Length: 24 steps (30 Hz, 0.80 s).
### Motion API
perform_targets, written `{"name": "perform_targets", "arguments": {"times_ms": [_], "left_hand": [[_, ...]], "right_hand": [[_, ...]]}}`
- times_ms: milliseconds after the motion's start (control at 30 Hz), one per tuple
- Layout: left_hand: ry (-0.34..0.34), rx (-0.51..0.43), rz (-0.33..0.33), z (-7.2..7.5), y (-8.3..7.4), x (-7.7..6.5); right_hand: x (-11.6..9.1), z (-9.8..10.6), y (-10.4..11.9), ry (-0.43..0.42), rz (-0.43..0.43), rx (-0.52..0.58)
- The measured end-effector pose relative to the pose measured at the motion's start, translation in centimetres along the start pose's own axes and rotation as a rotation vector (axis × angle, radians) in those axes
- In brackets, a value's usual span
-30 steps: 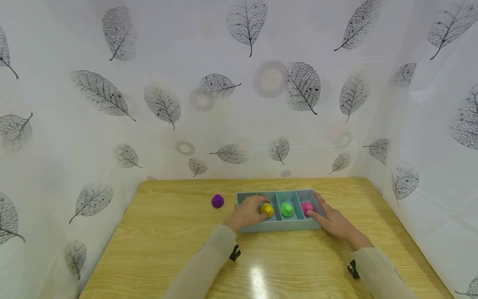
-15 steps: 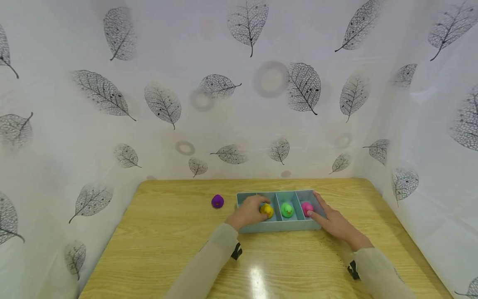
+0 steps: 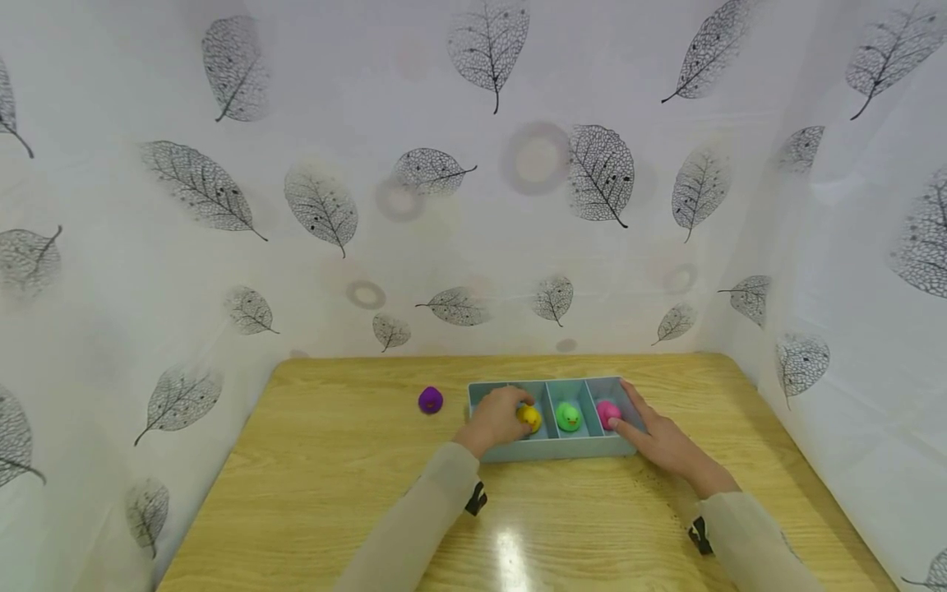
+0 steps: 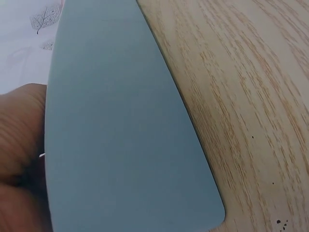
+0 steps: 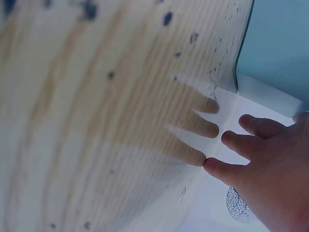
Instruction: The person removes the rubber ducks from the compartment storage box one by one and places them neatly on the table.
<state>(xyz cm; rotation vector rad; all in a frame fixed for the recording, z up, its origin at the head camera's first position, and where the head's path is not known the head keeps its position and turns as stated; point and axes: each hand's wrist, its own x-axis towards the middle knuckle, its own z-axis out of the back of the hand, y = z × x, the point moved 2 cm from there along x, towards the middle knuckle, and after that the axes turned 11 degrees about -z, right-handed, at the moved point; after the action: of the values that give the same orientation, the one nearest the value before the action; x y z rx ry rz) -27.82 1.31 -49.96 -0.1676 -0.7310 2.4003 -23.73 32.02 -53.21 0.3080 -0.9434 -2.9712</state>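
A pale blue-green divided tray lies on the wooden table. My left hand reaches into its left part, thumb and fingers around a yellow rubber duck. The leftmost compartment is mostly hidden behind that hand. A green rubber duck sits in the compartment to the right of the yellow one. In the rightmost compartment is a pink rubber duck. My right hand holds the tray's right end, thumb over the wall beside the pink duck and fingers along the outside. The left wrist view is mostly filled by the tray's side wall.
A purple rubber duck stands on the table, left of the tray. A white curtain with leaf prints hangs behind the table and along both sides. Small dark specks mark the tabletop near the right hand.
The left wrist and forearm have shifted slightly to the right, with the fingers still at the yellow duck. The tray, the other ducks and the right hand keep their places.
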Motion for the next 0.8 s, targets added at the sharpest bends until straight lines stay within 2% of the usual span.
{"name": "perform_targets", "arguments": {"times_ms": [133, 333, 800], "left_hand": [[0.0, 0.014, 0.015, 0.28, -0.26, -0.05], [-0.007, 0.029, 0.001, 0.46, -0.33, -0.06], [0.006, -0.063, -0.036, -0.07, 0.04, -0.03]], "right_hand": [[0.03, 0.08, 0.09, -0.006, 0.007, 0.002], [0.07, 0.22, 0.19, -0.008, 0.005, -0.006], [-0.16, 0.21, 0.39, 0.001, -0.003, 0.002]]}}
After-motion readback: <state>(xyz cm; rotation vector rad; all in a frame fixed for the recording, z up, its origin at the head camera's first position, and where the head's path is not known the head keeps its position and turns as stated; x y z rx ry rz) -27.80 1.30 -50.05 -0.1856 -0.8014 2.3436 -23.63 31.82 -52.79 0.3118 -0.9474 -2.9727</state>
